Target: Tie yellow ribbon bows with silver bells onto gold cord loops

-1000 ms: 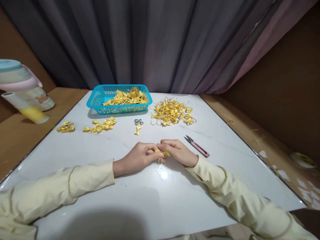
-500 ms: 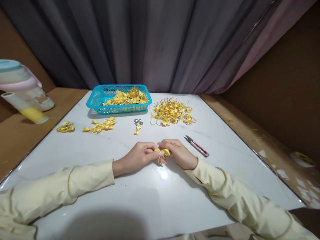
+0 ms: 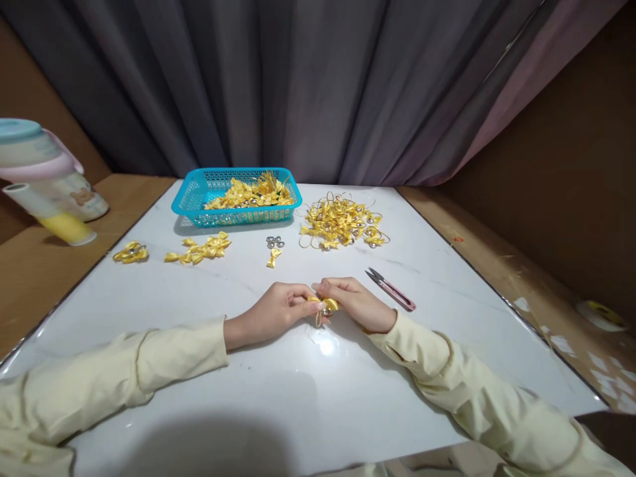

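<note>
My left hand [image 3: 287, 307] is closed, its thumb and fingers pinching a yellow ribbon bow [image 3: 329, 305] from the left. A thin cord loop [image 3: 318, 319] hangs below the pinch, and something silvery shows against the bow. My right hand [image 3: 354, 301] is closed on the bow's right side, and some of its fingertips are hidden behind the bow. Beyond the hands lie a single yellow bow [image 3: 273, 258] and several small silver bells or beads [image 3: 275, 242]. Thread snips [image 3: 390, 289] with a pink handle rest to the right of my right hand.
A blue basket [image 3: 185, 199] of yellow bows stands at the back. To its right is a heap of corded bows [image 3: 342, 222]. Loose bows [image 3: 201, 250] and a small bundle [image 3: 130, 252] lie left. A bottle [image 3: 64, 179] and thread spool [image 3: 59, 222] stand at far left.
Both hands stay almost in place around the bow. My right wrist has shifted very slightly to the right; the things on the table look the same.
</note>
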A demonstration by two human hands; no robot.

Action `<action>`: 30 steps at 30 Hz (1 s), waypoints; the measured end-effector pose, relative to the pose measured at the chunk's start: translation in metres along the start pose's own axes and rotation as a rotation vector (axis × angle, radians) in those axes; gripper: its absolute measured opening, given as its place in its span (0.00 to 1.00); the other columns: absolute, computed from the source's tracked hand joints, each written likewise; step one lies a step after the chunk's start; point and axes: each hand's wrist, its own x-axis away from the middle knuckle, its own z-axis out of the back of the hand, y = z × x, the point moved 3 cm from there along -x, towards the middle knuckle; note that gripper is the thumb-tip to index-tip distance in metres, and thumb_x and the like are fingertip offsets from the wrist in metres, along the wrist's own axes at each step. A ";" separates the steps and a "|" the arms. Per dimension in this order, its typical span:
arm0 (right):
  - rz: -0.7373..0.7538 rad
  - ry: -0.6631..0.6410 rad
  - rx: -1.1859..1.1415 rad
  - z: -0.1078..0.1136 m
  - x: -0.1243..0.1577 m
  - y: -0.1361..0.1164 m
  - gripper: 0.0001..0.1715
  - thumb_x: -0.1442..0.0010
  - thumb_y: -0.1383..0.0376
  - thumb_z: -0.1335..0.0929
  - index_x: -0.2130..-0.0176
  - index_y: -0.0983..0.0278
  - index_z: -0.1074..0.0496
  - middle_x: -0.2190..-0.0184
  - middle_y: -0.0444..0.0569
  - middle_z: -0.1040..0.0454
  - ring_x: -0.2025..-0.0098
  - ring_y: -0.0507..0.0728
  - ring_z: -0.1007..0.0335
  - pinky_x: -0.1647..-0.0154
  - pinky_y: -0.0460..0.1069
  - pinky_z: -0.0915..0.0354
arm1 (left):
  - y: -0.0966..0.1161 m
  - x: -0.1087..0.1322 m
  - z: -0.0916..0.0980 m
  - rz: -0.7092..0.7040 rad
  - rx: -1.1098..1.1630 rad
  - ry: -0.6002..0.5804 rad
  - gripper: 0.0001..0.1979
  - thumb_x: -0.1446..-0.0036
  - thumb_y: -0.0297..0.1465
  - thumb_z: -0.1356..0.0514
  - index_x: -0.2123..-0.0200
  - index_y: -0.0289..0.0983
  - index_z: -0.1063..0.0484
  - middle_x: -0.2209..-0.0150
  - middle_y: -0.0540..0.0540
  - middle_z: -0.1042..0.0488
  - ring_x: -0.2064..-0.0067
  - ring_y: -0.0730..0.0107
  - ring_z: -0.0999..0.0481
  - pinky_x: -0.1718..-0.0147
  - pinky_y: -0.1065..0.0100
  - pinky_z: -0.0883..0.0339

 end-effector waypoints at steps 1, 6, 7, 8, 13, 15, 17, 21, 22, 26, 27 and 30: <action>0.012 0.017 0.023 0.000 0.000 -0.001 0.24 0.47 0.51 0.33 0.81 0.65 0.39 0.84 0.39 0.38 0.79 0.48 0.45 0.74 0.45 0.46 | 0.000 0.000 0.000 0.004 -0.002 -0.007 0.09 0.45 0.33 0.42 0.69 0.31 0.29 0.69 0.41 0.22 0.65 0.65 0.22 0.62 0.67 0.31; 0.099 0.058 0.159 -0.005 0.007 -0.008 0.22 0.42 0.53 0.37 0.80 0.64 0.39 0.84 0.41 0.34 0.79 0.49 0.42 0.73 0.46 0.44 | 0.001 0.000 0.001 0.012 -0.036 -0.031 0.11 0.45 0.34 0.42 0.68 0.31 0.29 0.67 0.41 0.22 0.64 0.65 0.23 0.61 0.66 0.32; 0.120 0.070 0.196 -0.006 0.008 -0.009 0.22 0.41 0.53 0.38 0.80 0.64 0.39 0.84 0.41 0.34 0.78 0.49 0.41 0.72 0.46 0.44 | 0.002 0.000 0.001 0.005 -0.046 -0.037 0.11 0.45 0.35 0.42 0.68 0.31 0.28 0.67 0.41 0.22 0.64 0.65 0.23 0.61 0.65 0.32; 0.140 0.084 0.230 -0.006 0.009 -0.010 0.22 0.41 0.54 0.38 0.80 0.64 0.39 0.83 0.42 0.33 0.78 0.49 0.40 0.72 0.46 0.43 | 0.002 0.000 0.001 -0.003 -0.056 -0.042 0.12 0.45 0.35 0.42 0.68 0.31 0.28 0.67 0.41 0.22 0.64 0.65 0.23 0.61 0.65 0.32; 0.131 0.151 0.168 0.001 0.005 -0.006 0.21 0.42 0.57 0.37 0.82 0.63 0.41 0.85 0.40 0.39 0.79 0.49 0.44 0.73 0.46 0.46 | 0.004 0.002 -0.001 -0.001 -0.079 -0.038 0.12 0.45 0.36 0.42 0.67 0.31 0.28 0.67 0.41 0.22 0.64 0.64 0.23 0.62 0.66 0.31; 0.155 0.225 0.124 0.010 0.002 -0.005 0.22 0.43 0.58 0.37 0.84 0.63 0.44 0.85 0.39 0.43 0.79 0.48 0.48 0.72 0.46 0.47 | 0.005 0.005 -0.003 0.020 -0.104 -0.042 0.12 0.45 0.36 0.42 0.67 0.30 0.28 0.68 0.40 0.22 0.63 0.63 0.22 0.62 0.66 0.31; 0.184 0.276 0.147 0.019 0.000 -0.008 0.23 0.43 0.59 0.37 0.84 0.63 0.44 0.84 0.39 0.45 0.79 0.48 0.50 0.72 0.47 0.49 | 0.007 0.006 -0.005 0.031 -0.128 -0.044 0.12 0.45 0.35 0.42 0.67 0.30 0.28 0.67 0.40 0.22 0.63 0.63 0.22 0.62 0.67 0.30; 0.220 0.335 0.218 0.034 -0.001 -0.016 0.22 0.43 0.59 0.37 0.83 0.63 0.44 0.84 0.40 0.44 0.78 0.49 0.50 0.72 0.47 0.50 | 0.006 0.006 -0.005 0.040 -0.128 -0.049 0.12 0.45 0.35 0.42 0.68 0.30 0.28 0.67 0.39 0.21 0.64 0.63 0.22 0.63 0.67 0.30; 0.234 0.359 0.223 0.036 -0.001 -0.018 0.22 0.43 0.59 0.37 0.84 0.63 0.43 0.84 0.40 0.44 0.78 0.49 0.50 0.72 0.47 0.50 | 0.005 0.006 -0.004 0.041 -0.123 -0.049 0.12 0.45 0.35 0.42 0.67 0.30 0.28 0.67 0.39 0.21 0.63 0.63 0.22 0.62 0.67 0.30; 0.248 0.395 0.232 0.040 -0.003 -0.020 0.22 0.43 0.58 0.36 0.84 0.63 0.43 0.84 0.40 0.44 0.78 0.49 0.50 0.73 0.47 0.50 | 0.002 0.004 -0.002 0.064 -0.119 -0.058 0.11 0.45 0.34 0.42 0.67 0.30 0.28 0.67 0.38 0.21 0.62 0.63 0.22 0.62 0.67 0.31; 0.247 0.391 0.236 0.040 -0.003 -0.019 0.22 0.44 0.58 0.36 0.84 0.63 0.43 0.84 0.40 0.44 0.78 0.49 0.50 0.73 0.47 0.50 | 0.002 0.004 -0.002 0.071 -0.124 -0.067 0.11 0.45 0.34 0.42 0.68 0.30 0.28 0.67 0.38 0.21 0.62 0.64 0.21 0.62 0.67 0.31; 0.247 0.377 0.256 0.038 -0.004 -0.017 0.23 0.43 0.57 0.36 0.84 0.63 0.43 0.84 0.40 0.45 0.79 0.49 0.51 0.73 0.47 0.50 | 0.002 0.005 -0.003 0.074 -0.139 -0.095 0.11 0.44 0.34 0.42 0.68 0.30 0.28 0.67 0.38 0.21 0.64 0.65 0.21 0.64 0.69 0.31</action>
